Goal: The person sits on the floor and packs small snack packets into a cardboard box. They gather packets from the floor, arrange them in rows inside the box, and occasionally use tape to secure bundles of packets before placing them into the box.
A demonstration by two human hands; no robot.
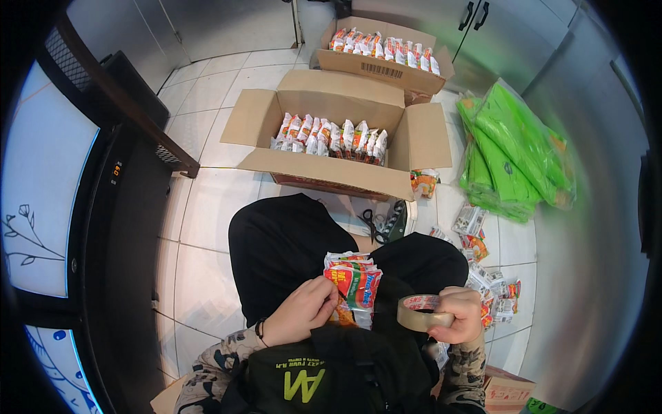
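A small stack of instant noodle packets, red, green and white, lies in my lap against the black bag at my front. My left hand grips its left edge, with the thumb and curled fingers against the wrappers. In my right hand is a roll of clear packing tape, held by its right side just to the right of the stack. From this angle I cannot tell whether a strip of tape runs from the roll to the packets.
Before me an open cardboard box holds rows of noodle packets; another open carton stands behind it. Black-handled scissors lie by my shoe. Loose packets and plastic-wrapped green bundles are on the right.
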